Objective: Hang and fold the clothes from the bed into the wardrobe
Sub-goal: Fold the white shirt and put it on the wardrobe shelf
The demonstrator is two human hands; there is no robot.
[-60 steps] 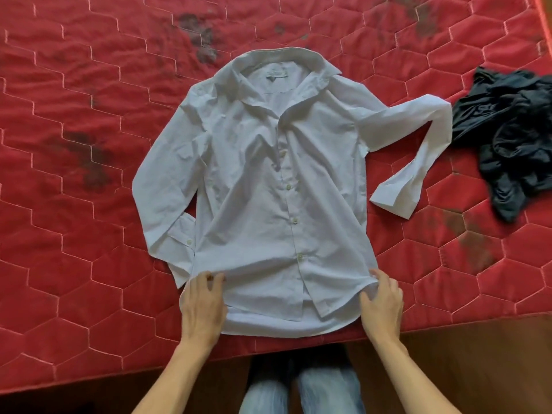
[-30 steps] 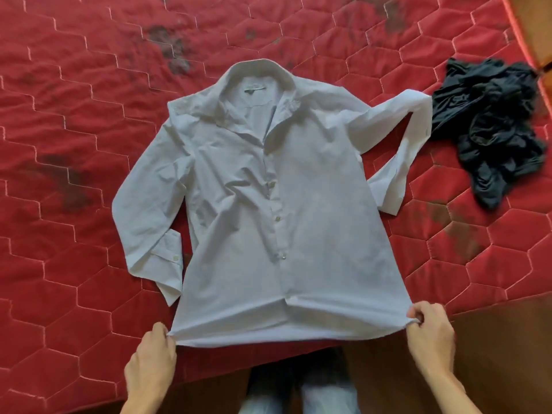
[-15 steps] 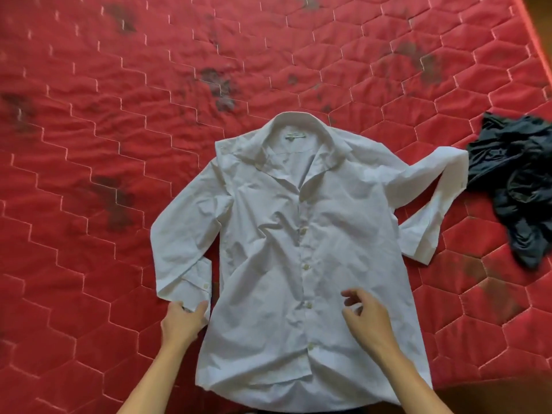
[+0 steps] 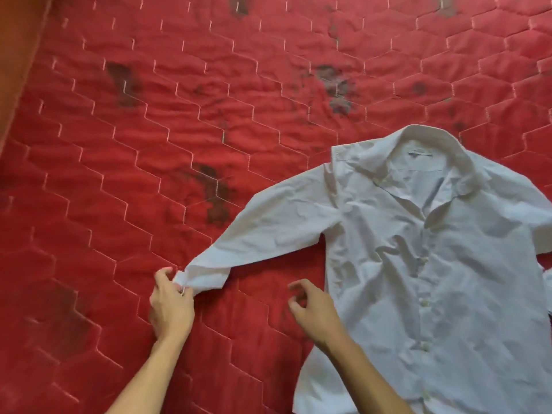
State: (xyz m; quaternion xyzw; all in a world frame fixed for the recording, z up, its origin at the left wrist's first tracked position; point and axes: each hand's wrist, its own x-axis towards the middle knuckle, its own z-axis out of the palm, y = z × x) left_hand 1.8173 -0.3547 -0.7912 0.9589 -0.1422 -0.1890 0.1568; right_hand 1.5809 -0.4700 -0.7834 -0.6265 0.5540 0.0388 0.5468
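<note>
A white button-up shirt lies face up on the red quilted bed, collar pointing away from me, filling the right half of the view. Its left sleeve is stretched out diagonally toward the lower left. My left hand pinches the cuff at the end of that sleeve. My right hand hovers just left of the shirt's side seam with fingers loosely curled, holding nothing. The shirt's right sleeve runs out of view at the right edge.
The red mattress has dark stains in several spots. Its left edge and a strip of wooden surface show at the upper left.
My left hand has pulled the folded left sleeve out straight to the left. My right hand left the shirt front. The view swung left, and the dark clothes pile is out of sight.
</note>
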